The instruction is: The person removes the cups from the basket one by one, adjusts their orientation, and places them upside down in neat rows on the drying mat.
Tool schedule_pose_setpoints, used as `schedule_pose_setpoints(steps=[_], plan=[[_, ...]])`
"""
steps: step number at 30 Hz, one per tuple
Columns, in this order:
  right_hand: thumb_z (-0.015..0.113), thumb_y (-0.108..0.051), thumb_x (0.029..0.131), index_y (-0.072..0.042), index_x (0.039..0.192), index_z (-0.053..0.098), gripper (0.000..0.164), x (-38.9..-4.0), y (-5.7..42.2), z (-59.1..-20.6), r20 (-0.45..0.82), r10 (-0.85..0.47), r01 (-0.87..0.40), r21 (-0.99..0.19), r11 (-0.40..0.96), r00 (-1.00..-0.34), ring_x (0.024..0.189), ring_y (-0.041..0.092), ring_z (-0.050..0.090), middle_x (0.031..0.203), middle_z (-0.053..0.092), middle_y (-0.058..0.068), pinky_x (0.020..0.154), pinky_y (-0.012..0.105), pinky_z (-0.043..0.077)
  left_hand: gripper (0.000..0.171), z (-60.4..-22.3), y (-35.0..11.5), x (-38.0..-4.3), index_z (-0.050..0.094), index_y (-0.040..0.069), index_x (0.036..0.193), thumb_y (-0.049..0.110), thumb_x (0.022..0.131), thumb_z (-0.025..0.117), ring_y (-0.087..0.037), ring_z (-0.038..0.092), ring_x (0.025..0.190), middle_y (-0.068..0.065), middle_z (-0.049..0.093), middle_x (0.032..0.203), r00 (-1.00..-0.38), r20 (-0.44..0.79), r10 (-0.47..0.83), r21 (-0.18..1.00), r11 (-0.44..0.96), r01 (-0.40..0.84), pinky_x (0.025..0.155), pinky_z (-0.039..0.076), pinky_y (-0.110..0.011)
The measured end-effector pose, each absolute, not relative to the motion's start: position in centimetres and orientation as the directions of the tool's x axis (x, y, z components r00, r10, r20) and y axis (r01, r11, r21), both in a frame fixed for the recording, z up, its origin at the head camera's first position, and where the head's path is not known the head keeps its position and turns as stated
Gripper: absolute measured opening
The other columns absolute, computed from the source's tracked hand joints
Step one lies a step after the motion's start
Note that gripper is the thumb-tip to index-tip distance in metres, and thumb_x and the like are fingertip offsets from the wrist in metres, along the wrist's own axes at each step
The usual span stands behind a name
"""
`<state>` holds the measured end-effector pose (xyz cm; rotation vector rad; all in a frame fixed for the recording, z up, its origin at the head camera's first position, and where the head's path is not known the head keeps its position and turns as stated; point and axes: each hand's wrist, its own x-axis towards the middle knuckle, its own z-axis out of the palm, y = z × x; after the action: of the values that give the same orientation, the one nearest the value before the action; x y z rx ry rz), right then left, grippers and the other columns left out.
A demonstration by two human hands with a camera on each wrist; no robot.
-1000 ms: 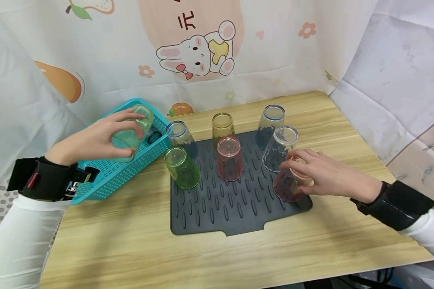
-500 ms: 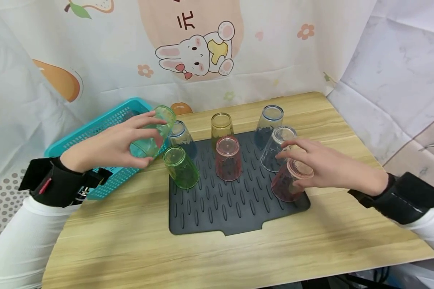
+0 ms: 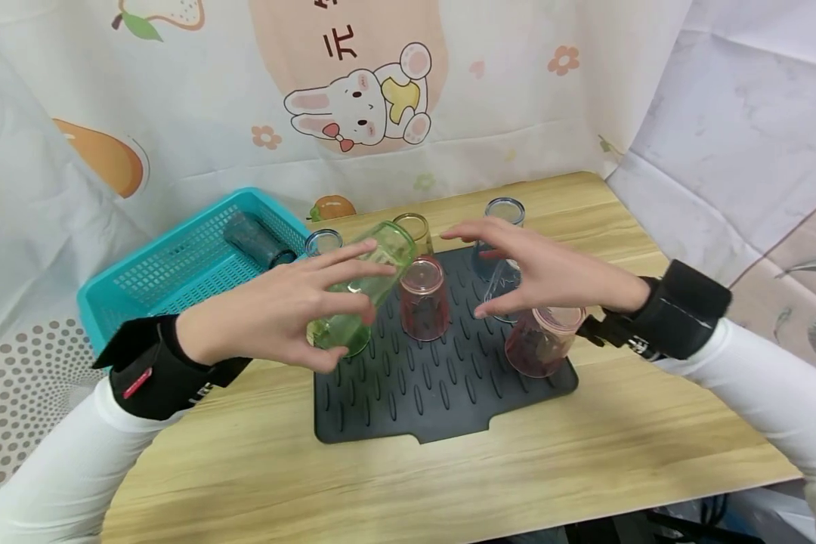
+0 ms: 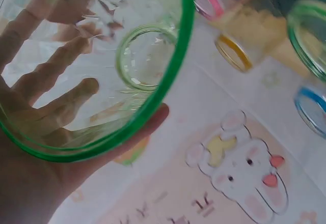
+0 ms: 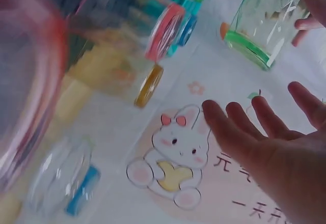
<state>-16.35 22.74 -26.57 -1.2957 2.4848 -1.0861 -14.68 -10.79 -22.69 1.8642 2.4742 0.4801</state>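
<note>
My left hand grips a pale green glass tilted in the air, its green rim near the left wrist camera. Beneath it, a darker green glass stands upside down on the grey drying mat, partly covered. My right hand hovers above the mat with spread, slightly bent fingers, holding nothing. It overlaps a clear glass. Below its wrist stands an upturned pink glass. Another pink glass stands between the hands.
Behind stand a yellow-rimmed glass, a blue-rimmed glass and another blue-rimmed glass. A turquoise basket at left holds a dark blue glass. A printed curtain closes off the table's back.
My left hand has carried the pale green glass rightward from the basket to over the mat. My right hand has left the right pink glass and moved up and left.
</note>
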Motion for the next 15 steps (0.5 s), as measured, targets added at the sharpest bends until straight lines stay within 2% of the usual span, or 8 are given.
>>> schedule_pose_setpoints(steps=[3, 6, 11, 15], plan=[[0.083, -0.012, 0.077, -0.01, 0.151, 0.028, 0.092, -16.9, 21.9, -26.7, 0.166, -0.774, -0.555, -0.788, 0.269, -0.611, 0.136, 0.023, 0.033, 0.15, 0.029, 0.006, 0.104, 0.04, 0.041, 0.025, -22.8, -9.9, -14.3, 0.063, 0.021, 0.098, 0.022, 0.074, 0.072, -0.033, 0.023, 0.142, -0.01, 0.045, 0.144, -0.243, 0.199, 0.949, 0.227, 0.196, 0.954, 0.091, 0.048, -0.045], [0.082, -0.007, 0.077, -0.012, 0.153, 0.023, 0.096, -17.2, 21.2, -26.8, 0.15, -0.788, -0.468, -0.863, 0.189, -0.596, 0.139, 0.024, 0.029, 0.155, 0.022, 0.004, 0.104, 0.039, 0.041, 0.026, -23.0, -9.2, -14.0, 0.064, 0.02, 0.099, 0.024, 0.075, 0.073, -0.033, 0.023, 0.142, -0.011, 0.044, 0.145, -0.199, 0.219, 0.955, 0.209, 0.153, 0.966, 0.102, 0.04, -0.049], [0.081, -0.006, 0.079, -0.018, 0.154, 0.022, 0.097, -17.6, 20.7, -27.0, 0.15, -0.806, -0.427, -0.894, 0.137, -0.573, 0.138, 0.026, 0.031, 0.158, 0.017, -0.003, 0.1, 0.042, 0.045, 0.029, -23.3, -8.4, -13.6, 0.064, 0.019, 0.102, 0.025, 0.075, 0.074, -0.035, 0.024, 0.141, -0.011, 0.043, 0.145, -0.15, 0.233, 0.961, 0.186, 0.107, 0.977, 0.106, 0.036, -0.051], [0.082, -0.008, 0.078, -0.02, 0.153, 0.027, 0.094, -17.7, 20.5, -27.2, 0.145, -0.824, -0.435, -0.891, 0.132, -0.548, 0.138, 0.024, 0.03, 0.157, 0.019, -0.004, 0.097, 0.045, 0.046, 0.028, -23.5, -7.8, -13.0, 0.064, 0.019, 0.102, 0.026, 0.076, 0.074, -0.034, 0.023, 0.142, -0.011, 0.044, 0.144, -0.118, 0.227, 0.967, 0.184, 0.076, 0.98, 0.109, 0.032, -0.05]])
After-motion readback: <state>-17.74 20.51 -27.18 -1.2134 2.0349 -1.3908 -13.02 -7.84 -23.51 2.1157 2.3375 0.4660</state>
